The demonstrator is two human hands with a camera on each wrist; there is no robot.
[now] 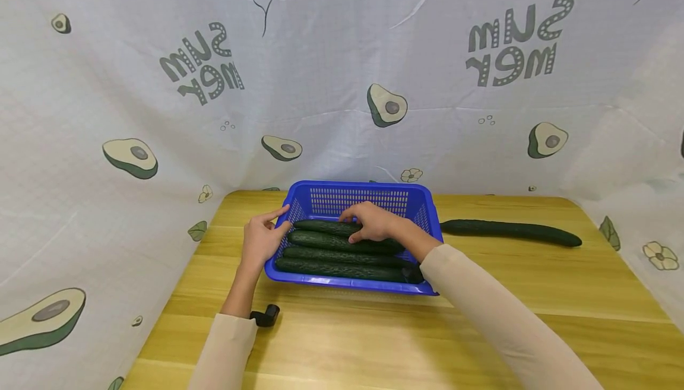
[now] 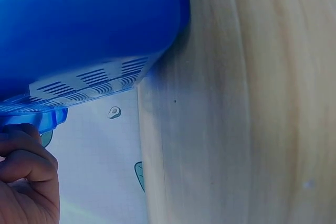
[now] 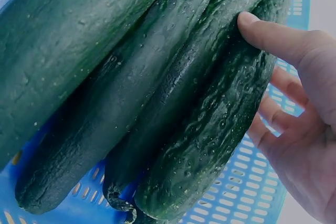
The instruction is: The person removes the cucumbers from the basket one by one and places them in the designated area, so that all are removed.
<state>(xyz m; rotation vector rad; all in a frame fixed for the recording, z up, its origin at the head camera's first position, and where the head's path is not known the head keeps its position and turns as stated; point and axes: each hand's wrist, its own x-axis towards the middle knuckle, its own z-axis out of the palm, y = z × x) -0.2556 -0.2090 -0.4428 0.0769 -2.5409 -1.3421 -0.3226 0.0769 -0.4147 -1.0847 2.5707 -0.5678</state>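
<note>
Several dark green cucumbers [image 1: 331, 268] lie side by side, lengthwise, in a blue perforated basket [image 1: 350, 284]. At the basket's left end, my left hand [image 1: 259, 241] holds the rim; the left wrist view shows its curled fingers [image 2: 26, 174] at the basket wall [image 2: 89, 40]. My right hand [image 1: 378, 224] reaches inside from the right, over the rearmost cucumber [image 1: 319, 225]. In the right wrist view, the thumb of that hand [image 3: 310, 93] touches the top of the outermost cucumber [image 3: 210, 124], while its fingers go round the far side, their tips partly hidden.
Another long cucumber [image 1: 513, 231] lies on the wooden table [image 1: 507, 295], right of the basket. A small black object [image 1: 267, 316] is beside my left forearm. White cloth with avocado prints [image 1: 342, 81] hangs behind the table and at both sides.
</note>
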